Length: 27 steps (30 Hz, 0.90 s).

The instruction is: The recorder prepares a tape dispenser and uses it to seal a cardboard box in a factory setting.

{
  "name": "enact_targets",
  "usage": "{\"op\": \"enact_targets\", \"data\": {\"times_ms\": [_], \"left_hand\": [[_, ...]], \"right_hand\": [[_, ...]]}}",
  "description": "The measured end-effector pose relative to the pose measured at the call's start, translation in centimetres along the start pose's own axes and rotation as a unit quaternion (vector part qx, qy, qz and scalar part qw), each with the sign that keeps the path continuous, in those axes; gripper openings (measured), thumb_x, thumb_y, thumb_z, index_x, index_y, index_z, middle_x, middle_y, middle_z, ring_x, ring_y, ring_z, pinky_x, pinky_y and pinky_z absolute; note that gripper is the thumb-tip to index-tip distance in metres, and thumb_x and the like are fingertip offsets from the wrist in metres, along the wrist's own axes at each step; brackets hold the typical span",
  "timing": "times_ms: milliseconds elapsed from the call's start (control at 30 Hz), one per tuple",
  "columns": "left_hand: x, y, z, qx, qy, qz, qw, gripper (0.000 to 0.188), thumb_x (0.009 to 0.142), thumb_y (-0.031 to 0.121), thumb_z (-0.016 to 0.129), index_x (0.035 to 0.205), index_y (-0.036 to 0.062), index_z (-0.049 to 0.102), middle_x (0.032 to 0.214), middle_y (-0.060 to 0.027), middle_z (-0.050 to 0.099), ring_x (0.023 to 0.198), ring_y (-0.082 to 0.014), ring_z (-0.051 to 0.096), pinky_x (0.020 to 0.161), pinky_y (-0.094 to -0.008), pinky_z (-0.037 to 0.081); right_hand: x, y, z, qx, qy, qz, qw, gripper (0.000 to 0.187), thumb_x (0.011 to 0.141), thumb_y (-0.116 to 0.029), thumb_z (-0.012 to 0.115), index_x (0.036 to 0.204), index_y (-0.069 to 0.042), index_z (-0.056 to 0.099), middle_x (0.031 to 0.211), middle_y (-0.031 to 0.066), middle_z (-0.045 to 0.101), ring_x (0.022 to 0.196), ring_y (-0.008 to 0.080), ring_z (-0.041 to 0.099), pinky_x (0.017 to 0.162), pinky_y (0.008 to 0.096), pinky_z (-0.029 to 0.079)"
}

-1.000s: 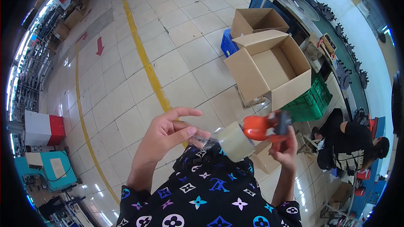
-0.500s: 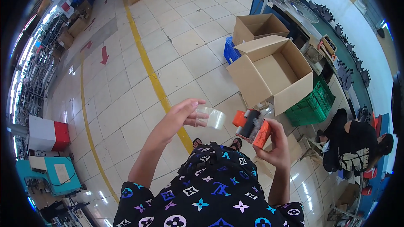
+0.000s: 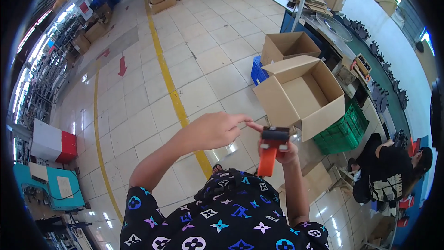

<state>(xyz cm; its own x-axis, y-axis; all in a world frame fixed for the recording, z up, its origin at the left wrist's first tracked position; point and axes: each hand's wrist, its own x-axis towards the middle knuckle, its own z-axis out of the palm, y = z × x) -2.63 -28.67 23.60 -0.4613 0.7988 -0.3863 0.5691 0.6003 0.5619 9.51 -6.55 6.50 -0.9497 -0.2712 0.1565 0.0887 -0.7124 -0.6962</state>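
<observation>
My left hand (image 3: 213, 130) is in front of my body, its index finger pointing right and its other fingers curled. Below those fingers shows part of a clear tape roll (image 3: 225, 152), mostly hidden by the hand. My right hand (image 3: 290, 153) is closed round an orange tape dispenser (image 3: 267, 161), whose dark roller end is at the top and whose orange part hangs down. The right index finger reaches left, and its tip meets or nearly meets my left index fingertip.
An open cardboard box (image 3: 300, 97) rests on a green crate (image 3: 344, 132) to the right. Behind it, another open box (image 3: 289, 46) stands by a blue crate (image 3: 258, 70). A seated person (image 3: 386, 171) is at the far right beside a long workbench (image 3: 365, 60). Yellow lines (image 3: 169, 81) mark the tiled floor.
My hands have come together, the left moving right and turning palm down over the tape roll. The dispenser has turned in my right hand so its orange part hangs down. The view has tilted slightly.
</observation>
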Motion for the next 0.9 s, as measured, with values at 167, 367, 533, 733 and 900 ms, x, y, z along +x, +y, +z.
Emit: {"op": "enact_targets", "data": {"times_ms": [167,367,533,733,900], "left_hand": [[-2.2,1.5,-3.3,-0.14,0.012,0.032,0.99,0.05,0.088,0.018,0.041,0.135,0.0045,0.049,0.078,-0.0154,0.068,0.074,-0.0304,0.066,0.072,-0.0407,0.05],[-3.6,2.0,-4.4,-0.068,0.037,-0.036,0.996,0.056,0.091,0.01,0.035,0.147,0.0064,0.037,0.092,-0.0174,0.071,0.084,-0.0224,0.069,0.079,-0.0332,0.051],[-3.6,1.3,-4.0,-0.206,0.113,-0.059,0.97,0.061,0.091,0.012,0.035,0.151,0.0043,0.026,0.102,-0.0217,0.069,0.081,-0.0239,0.068,0.08,-0.0328,0.05],[-3.0,1.6,-3.8,-0.138,0.191,-0.092,0.967,0.062,0.092,0.014,0.036,0.152,0.0036,0.024,0.11,-0.0249,0.067,0.082,-0.0256,0.069,0.08,-0.0339,0.051],[-2.1,-1.0,-2.3,-0.13,0.289,-0.066,0.946,0.058,0.092,0.013,0.039,0.148,0.0028,0.03,0.115,-0.0247,0.066,0.082,-0.025,0.069,0.079,-0.0359,0.051]], "right_hand": [[5.0,-2.1,4.4,-0.149,-0.109,0.036,0.982,0.056,0.073,-0.024,0.056,0.124,-0.001,0.056,0.151,0.0169,0.034,0.131,0.0262,0.046,0.109,0.0382,0.034],[5.2,-3.8,6.6,-0.291,-0.115,-0.002,0.95,0.051,0.078,-0.021,0.054,0.124,-0.001,0.051,0.135,0.0139,0.045,0.126,0.0249,0.045,0.108,0.0369,0.033],[4.4,-4.3,8.7,-0.352,-0.118,-0.052,0.927,0.046,0.08,-0.017,0.054,0.123,0.0,0.052,0.136,0.0142,0.043,0.124,0.0255,0.046,0.106,0.0374,0.035],[3.2,-2.9,10.7,-0.307,-0.031,-0.028,0.951,0.044,0.079,-0.004,0.051,0.122,0.001,0.053,0.136,0.0141,0.042,0.124,0.0223,0.046,0.104,0.034,0.037],[3.1,-1.4,12.3,-0.291,0.01,-0.016,0.957,0.047,0.082,0.001,0.048,0.128,0.001,0.048,0.135,0.0123,0.042,0.12,0.0176,0.047,0.096,0.0289,0.042]]}}
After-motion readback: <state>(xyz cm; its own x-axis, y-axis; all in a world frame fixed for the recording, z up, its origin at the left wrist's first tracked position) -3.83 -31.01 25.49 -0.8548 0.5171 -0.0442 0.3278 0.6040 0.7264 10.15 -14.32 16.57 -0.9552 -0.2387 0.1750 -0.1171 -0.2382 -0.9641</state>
